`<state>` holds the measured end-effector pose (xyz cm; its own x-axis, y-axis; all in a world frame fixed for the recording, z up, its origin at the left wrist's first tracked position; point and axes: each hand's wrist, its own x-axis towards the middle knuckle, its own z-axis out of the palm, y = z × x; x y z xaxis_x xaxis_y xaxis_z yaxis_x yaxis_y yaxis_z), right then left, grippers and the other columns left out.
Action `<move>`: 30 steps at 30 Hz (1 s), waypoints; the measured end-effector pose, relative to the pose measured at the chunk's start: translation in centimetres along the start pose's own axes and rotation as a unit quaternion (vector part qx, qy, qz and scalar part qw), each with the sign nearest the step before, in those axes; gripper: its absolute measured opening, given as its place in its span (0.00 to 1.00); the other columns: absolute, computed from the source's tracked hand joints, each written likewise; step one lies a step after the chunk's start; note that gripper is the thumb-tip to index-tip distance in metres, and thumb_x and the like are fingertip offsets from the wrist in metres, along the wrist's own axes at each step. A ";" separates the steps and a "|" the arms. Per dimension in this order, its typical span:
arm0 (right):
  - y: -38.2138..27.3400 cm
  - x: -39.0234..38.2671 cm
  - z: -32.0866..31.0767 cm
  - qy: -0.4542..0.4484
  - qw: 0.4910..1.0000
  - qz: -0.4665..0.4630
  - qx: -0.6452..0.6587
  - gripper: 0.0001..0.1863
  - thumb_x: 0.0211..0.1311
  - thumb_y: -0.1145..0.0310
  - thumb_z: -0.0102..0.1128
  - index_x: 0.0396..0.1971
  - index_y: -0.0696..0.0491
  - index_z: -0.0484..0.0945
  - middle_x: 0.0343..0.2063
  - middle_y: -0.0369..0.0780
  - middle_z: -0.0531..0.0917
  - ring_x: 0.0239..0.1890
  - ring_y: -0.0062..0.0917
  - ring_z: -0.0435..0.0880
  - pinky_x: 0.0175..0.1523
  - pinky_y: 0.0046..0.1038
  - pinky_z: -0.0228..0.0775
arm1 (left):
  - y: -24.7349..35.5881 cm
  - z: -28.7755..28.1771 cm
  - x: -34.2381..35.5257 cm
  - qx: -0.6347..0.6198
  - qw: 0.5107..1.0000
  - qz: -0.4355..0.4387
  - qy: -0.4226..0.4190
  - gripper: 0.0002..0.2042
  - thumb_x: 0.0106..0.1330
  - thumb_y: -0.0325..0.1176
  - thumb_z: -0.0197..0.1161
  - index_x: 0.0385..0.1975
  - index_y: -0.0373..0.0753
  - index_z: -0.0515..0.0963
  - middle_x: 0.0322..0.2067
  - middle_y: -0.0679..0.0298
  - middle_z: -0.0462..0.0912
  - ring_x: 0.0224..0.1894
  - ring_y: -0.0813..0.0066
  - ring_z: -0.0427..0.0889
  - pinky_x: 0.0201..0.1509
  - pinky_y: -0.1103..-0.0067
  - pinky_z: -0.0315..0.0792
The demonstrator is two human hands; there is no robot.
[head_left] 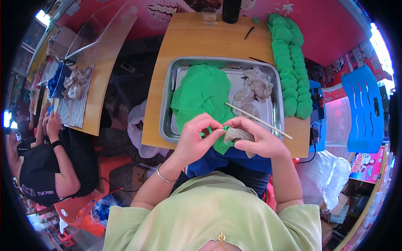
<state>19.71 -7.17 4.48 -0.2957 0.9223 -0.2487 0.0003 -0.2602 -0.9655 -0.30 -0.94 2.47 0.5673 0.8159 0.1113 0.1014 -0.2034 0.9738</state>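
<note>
Over the near edge of a metal tray (pixel 166 106), my two hands meet fingertip to fingertip. My left hand (pixel 194 140) is closed in a pinch on a thin green sheet (pixel 222 146), part of which hangs below the fingers. In my right hand (pixel 268 142), thumb and fingers close round a beige crumpled wad (pixel 238 134), with a bit of green at its tip. Inside the tray lies a loose pile of green round sheets (pixel 203 90), and to its right several beige crumpled wads (pixel 255 85). A pale thin stick (pixel 259 120) rests across the tray's near right rim.
Green rounded pieces (pixel 289 67) line the wooden table's (pixel 201 37) right side in two rows. A clear cup (pixel 209 16) and dark bottle (pixel 231 10) stand at the back. A blue chair (pixel 363 108) is on the right. Another person (pixel 50 167) works at a table on the left.
</note>
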 end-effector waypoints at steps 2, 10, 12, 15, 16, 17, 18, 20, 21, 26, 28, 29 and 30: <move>-0.8 0.3 0.4 0.033 0.999 0.020 -0.019 0.15 0.56 0.71 0.58 0.44 0.56 0.71 0.32 0.37 0.78 0.33 0.16 0.75 0.37 0.21 0.69 | 0.3 0.0 0.0 0.014 1.000 0.020 -0.002 0.03 0.54 0.20 0.64 0.27 0.33 0.78 0.25 0.64 0.75 0.27 0.79 0.75 0.29 0.84 0.68; 0.4 0.9 1.6 0.189 0.951 -0.084 -0.231 0.10 0.52 0.75 0.59 0.36 0.57 0.73 0.30 0.39 0.79 0.31 0.25 0.80 0.34 0.24 0.70 | -0.4 0.8 -0.2 0.041 0.996 0.068 0.029 0.03 0.53 0.24 0.66 0.27 0.34 0.79 0.24 0.63 0.75 0.26 0.74 0.74 0.26 0.82 0.68; 0.2 0.8 1.8 0.199 0.877 -0.149 -0.411 0.15 0.44 0.78 0.61 0.36 0.55 0.73 0.32 0.43 0.79 0.31 0.36 0.80 0.35 0.28 0.71 | -0.2 1.5 -0.5 0.005 0.997 0.068 0.038 0.04 0.52 0.23 0.66 0.27 0.35 0.79 0.23 0.62 0.74 0.27 0.72 0.74 0.27 0.80 0.67; -0.6 0.7 2.1 0.206 0.859 -0.088 -0.461 0.18 0.40 0.78 0.61 0.36 0.54 0.73 0.34 0.44 0.78 0.33 0.42 0.78 0.38 0.31 0.71 | -0.4 1.9 -0.7 0.092 0.987 0.130 0.028 0.06 0.50 0.19 0.66 0.27 0.35 0.79 0.26 0.63 0.74 0.28 0.75 0.74 0.30 0.82 0.69; -0.7 0.6 1.9 0.206 0.858 -0.088 -0.461 0.18 0.40 0.78 0.61 0.36 0.54 0.73 0.34 0.44 0.78 0.33 0.42 0.78 0.38 0.31 0.71 | -0.5 1.9 -0.7 0.091 0.987 0.130 0.028 0.06 0.50 0.19 0.66 0.27 0.35 0.79 0.26 0.63 0.74 0.28 0.75 0.74 0.30 0.82 0.69; -0.8 0.5 1.4 0.181 0.864 -0.078 -0.463 0.18 0.42 0.76 0.61 0.38 0.54 0.71 0.36 0.45 0.78 0.36 0.42 0.78 0.39 0.33 0.71 | -0.5 1.9 -0.7 0.099 0.985 0.137 0.039 0.06 0.49 0.19 0.67 0.27 0.35 0.79 0.25 0.63 0.74 0.29 0.73 0.74 0.32 0.81 0.69; -1.0 0.5 0.9 0.155 0.869 -0.068 -0.464 0.19 0.44 0.75 0.62 0.39 0.53 0.70 0.38 0.45 0.77 0.38 0.41 0.79 0.40 0.36 0.71 | -0.5 1.9 -0.7 0.106 0.982 0.145 0.051 0.07 0.48 0.20 0.67 0.26 0.36 0.79 0.25 0.63 0.74 0.30 0.71 0.75 0.33 0.79 0.70; -2.2 0.4 -0.1 0.100 0.890 -0.094 -0.435 0.19 0.44 0.76 0.60 0.40 0.54 0.70 0.37 0.46 0.77 0.40 0.42 0.78 0.42 0.36 0.71 | -0.2 2.0 -0.9 0.113 0.982 0.144 0.050 0.06 0.48 0.20 0.67 0.25 0.36 0.79 0.26 0.62 0.74 0.33 0.69 0.75 0.36 0.78 0.70; -2.8 0.4 -0.3 0.046 0.906 -0.119 -0.403 0.19 0.45 0.78 0.58 0.40 0.55 0.69 0.37 0.47 0.77 0.42 0.43 0.78 0.44 0.36 0.71 | -0.1 2.1 -0.9 0.121 0.981 0.143 0.049 0.05 0.48 0.21 0.67 0.23 0.36 0.79 0.28 0.61 0.74 0.36 0.67 0.75 0.39 0.78 0.70; -5.4 0.3 0.1 0.017 0.930 -0.111 -0.351 0.23 0.41 0.80 0.60 0.43 0.56 0.70 0.35 0.45 0.77 0.43 0.39 0.77 0.46 0.32 0.70 | -0.6 2.6 -0.4 -0.092 0.982 0.163 0.018 0.12 0.54 0.23 0.65 0.37 0.37 0.74 0.39 0.61 0.72 0.49 0.66 0.72 0.50 0.75 0.70; -6.4 0.2 0.5 0.014 0.935 -0.097 -0.341 0.23 0.41 0.81 0.60 0.43 0.56 0.70 0.35 0.44 0.76 0.44 0.38 0.77 0.46 0.32 0.70 | -0.8 2.4 0.0 -0.302 0.951 0.064 -0.011 0.23 0.60 0.26 0.63 0.53 0.37 0.63 0.46 0.64 0.70 0.54 0.72 0.69 0.57 0.76 0.67; -6.7 0.1 0.5 -0.003 0.921 -0.124 -0.368 0.23 0.41 0.81 0.59 0.43 0.55 0.71 0.36 0.44 0.76 0.42 0.39 0.77 0.46 0.32 0.70 | -1.0 1.9 0.3 -0.303 0.951 0.064 -0.009 0.23 0.60 0.26 0.63 0.53 0.37 0.63 0.46 0.64 0.70 0.54 0.72 0.69 0.57 0.76 0.67; -7.1 0.0 0.6 -0.020 0.906 -0.150 -0.395 0.23 0.41 0.82 0.59 0.43 0.55 0.71 0.37 0.43 0.76 0.41 0.39 0.78 0.45 0.32 0.70 | -1.4 1.3 0.5 -0.343 0.932 0.008 -0.118 0.23 0.60 0.26 0.63 0.54 0.37 0.63 0.47 0.64 0.70 0.53 0.75 0.69 0.56 0.78 0.68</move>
<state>19.16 -5.49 11.36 -0.4307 0.9022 0.0222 0.5928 0.3013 -0.7469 0.93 -0.94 0.93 0.7368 0.6571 0.1590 -0.4084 0.2453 0.8792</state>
